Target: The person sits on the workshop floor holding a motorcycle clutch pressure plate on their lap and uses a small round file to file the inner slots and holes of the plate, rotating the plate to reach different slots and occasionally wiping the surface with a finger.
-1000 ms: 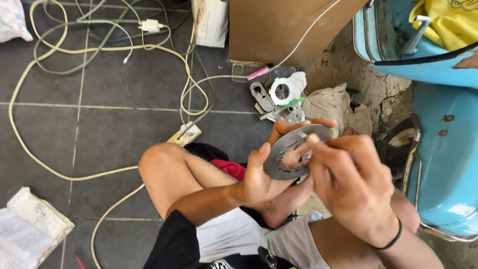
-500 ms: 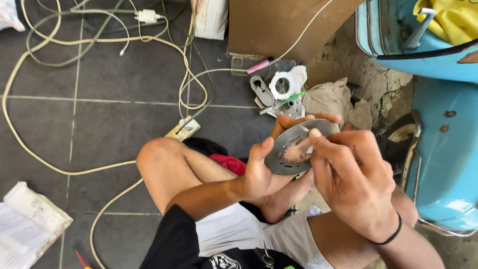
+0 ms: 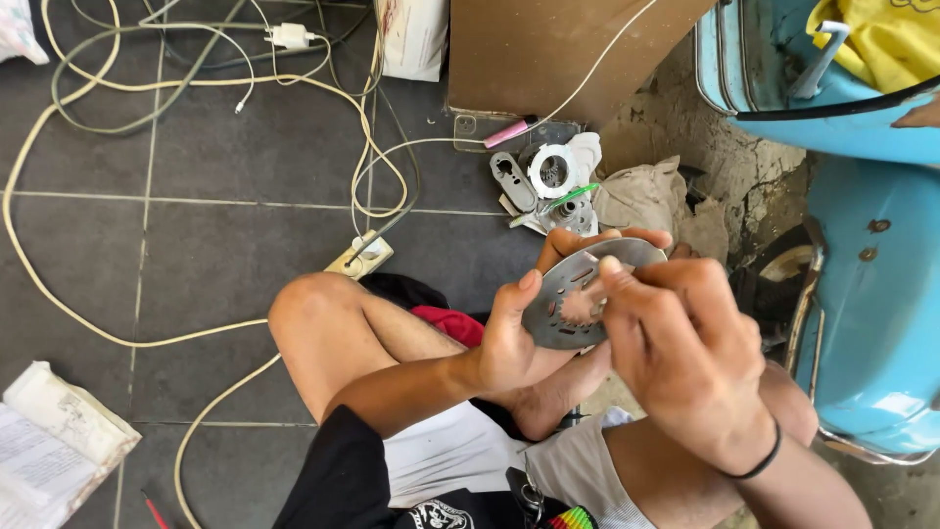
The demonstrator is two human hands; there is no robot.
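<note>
Left hand [image 3: 519, 343] pinches grey metal disc [image 3: 560, 312] by its 9 and 12 o'clock rim above the lap, right hand [image 3: 681, 353] fingers closed at its toothed centre hole; looks stiff, thin, light, best gripped by edge

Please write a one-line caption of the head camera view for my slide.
Seated on a tiled floor, a person's left hand holds a round metal plate while the right hand works at its centre.
</note>
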